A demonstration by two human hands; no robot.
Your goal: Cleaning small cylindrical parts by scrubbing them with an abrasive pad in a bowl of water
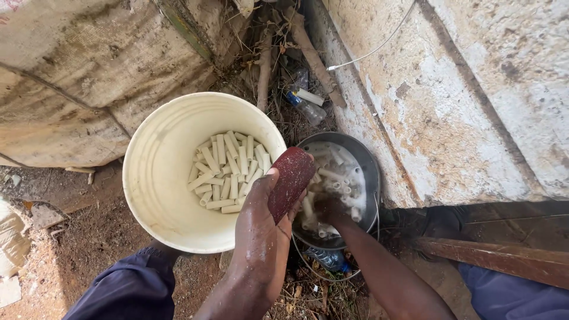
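Cream plastic is what catches our eye first: a wide round bucket (163, 178) stands on the reddish dirt ground (89, 243), with a heap of short pale peeled sticks (228, 172) lying against its far-right inner wall. Just beside it on the right, almost rim to rim, we see a dark metal bowl (367, 178) holding cloudy water and more of the same pale sticks (341, 178), some afloat.

Our left hand (261, 231) is raised over the gap between the two vessels, its fingers (269, 178) clenched around a dark red, rough-skinned oblong piece (290, 178) that tilts up toward the bowl's near-left rim. Our right hand (329, 207) reaches down into the bowl at its near side; it is wet and partly under the water among the sticks, and we cannot tell whether its fingers hold anything.

Beyond the bowl, between two weathered concrete walls (462, 106), a clear plastic bottle (308, 106) lies among dry branches (264, 71). Another bottle (329, 258) sits under the bowl's near rim. A wooden plank (504, 258) lies at the right, and dark blue trouser legs (130, 290) frame the near edge.
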